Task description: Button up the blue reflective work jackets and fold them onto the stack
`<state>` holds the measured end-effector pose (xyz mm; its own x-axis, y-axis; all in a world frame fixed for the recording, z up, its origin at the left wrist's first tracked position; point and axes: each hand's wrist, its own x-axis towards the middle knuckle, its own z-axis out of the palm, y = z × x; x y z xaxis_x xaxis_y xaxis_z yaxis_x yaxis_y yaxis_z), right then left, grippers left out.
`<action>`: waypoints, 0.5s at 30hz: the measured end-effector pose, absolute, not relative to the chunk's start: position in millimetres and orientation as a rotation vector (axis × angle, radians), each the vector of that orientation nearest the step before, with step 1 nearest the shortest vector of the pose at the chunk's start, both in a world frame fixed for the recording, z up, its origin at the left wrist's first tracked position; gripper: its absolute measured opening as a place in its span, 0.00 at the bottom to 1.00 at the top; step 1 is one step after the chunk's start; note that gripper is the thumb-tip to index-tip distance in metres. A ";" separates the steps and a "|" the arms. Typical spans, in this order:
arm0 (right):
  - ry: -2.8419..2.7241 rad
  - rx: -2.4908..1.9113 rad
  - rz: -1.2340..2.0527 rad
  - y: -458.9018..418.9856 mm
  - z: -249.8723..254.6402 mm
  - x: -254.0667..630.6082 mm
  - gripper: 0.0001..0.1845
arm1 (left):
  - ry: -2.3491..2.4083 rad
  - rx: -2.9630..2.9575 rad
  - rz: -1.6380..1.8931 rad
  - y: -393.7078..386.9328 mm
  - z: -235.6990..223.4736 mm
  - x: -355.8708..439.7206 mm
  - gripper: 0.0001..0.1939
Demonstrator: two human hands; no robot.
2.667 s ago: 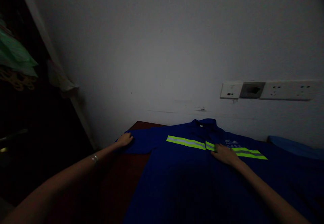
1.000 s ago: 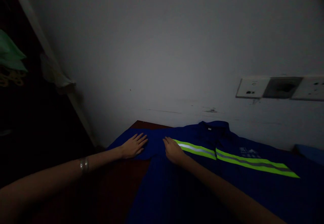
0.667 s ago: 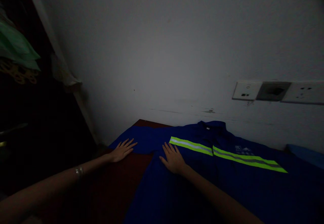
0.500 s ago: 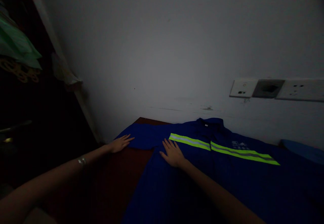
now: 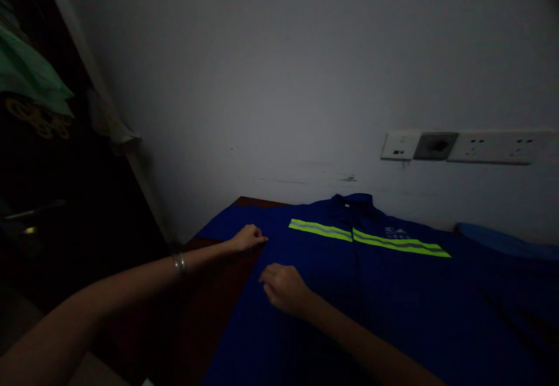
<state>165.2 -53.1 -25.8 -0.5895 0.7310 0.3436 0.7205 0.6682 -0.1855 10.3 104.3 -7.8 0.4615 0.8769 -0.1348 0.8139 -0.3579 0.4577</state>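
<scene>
A dark blue work jacket point(image 5: 323, 275) with yellow-green reflective stripes lies spread out, front side up, its collar toward the wall. My left hand point(image 5: 248, 238), a bracelet on its wrist, is closed in a pinch on the jacket at the underarm, where sleeve meets body. Lower down, my right hand point(image 5: 285, 288) rests over the jacket's side with its fingers curled and pinched at the cloth near the side edge. The dim light hides how much fabric each hand holds.
The jacket lies on a dark reddish-brown table point(image 5: 218, 304) against a pale wall point(image 5: 262, 83). A socket panel point(image 5: 471, 146) is set in the wall at right. Folded blue cloth point(image 5: 498, 239) lies behind the far sleeve. At left, green fabric point(image 5: 30, 71) hangs by a dark door with a handle point(image 5: 35, 211).
My left hand has moved right from the sleeve to the underarm, and my right hand has slid down and left along the jacket's side. Both went from flat and spread to closed.
</scene>
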 end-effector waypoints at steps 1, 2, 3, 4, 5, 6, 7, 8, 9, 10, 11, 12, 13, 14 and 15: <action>-2.556 -1.045 0.012 -70.3 -25.1 155.3 0.11 | 1.412 2.266 0.204 103.0 -8.1 14.6 0.21; -2.612 -0.935 -0.028 -86.5 -24.9 145.1 0.09 | 1.409 2.313 0.219 102.0 -7.5 18.6 0.20; -2.662 -0.810 -0.079 -101.0 -25.2 134.9 0.08 | 1.404 2.384 0.225 101.3 -6.4 22.5 0.19; -2.704 -0.665 -0.123 -113.2 -25.8 125.1 0.08 | 1.403 2.464 0.218 100.6 -5.0 26.1 0.18; -2.728 -0.535 -0.157 -122.8 -26.6 116.0 0.08 | 1.403 2.544 0.202 100.0 -3.7 29.6 0.17; -2.744 -0.425 -0.182 -130.0 -27.5 107.7 0.08 | 1.408 2.609 0.179 99.3 -2.8 32.9 0.16; -2.751 -0.344 -0.197 -135.0 -28.5 100.5 0.08 | 1.423 2.649 0.149 98.7 -2.5 36.0 0.15; -2.754 -0.299 -0.206 -138.2 -29.6 94.1 0.07 | 1.445 2.663 0.114 98.2 -2.9 38.8 0.15; -2.756 -0.279 -0.213 -140.2 -30.7 88.5 0.07 | 1.471 2.658 0.083 98.0 -4.1 41.3 0.14; -2.757 -0.269 -0.219 -141.6 -31.8 83.7 0.07 | 1.496 2.642 0.061 98.1 -5.9 43.5 0.14; -2.756 -0.259 -0.227 -142.7 -32.8 79.4 0.09 | 1.522 2.622 0.048 98.5 -8.1 45.4 0.14; -2.754 -0.245 -0.236 -144.1 -33.7 75.6 0.11 | 1.546 2.602 0.045 99.2 -10.5 46.9 0.13; -2.752 -0.229 -0.245 -145.9 -34.3 72.3 0.12 | 1.566 2.585 0.050 100.1 -12.8 48.0 0.13; -2.751 -0.212 -0.256 -148.0 -34.8 69.5 0.13 | 1.583 2.566 0.058 101.2 -14.8 48.7 0.14; -2.751 -0.203 -0.270 -150.5 -35.3 67.0 0.13 | 1.600 2.543 0.066 102.5 -16.4 49.1 0.14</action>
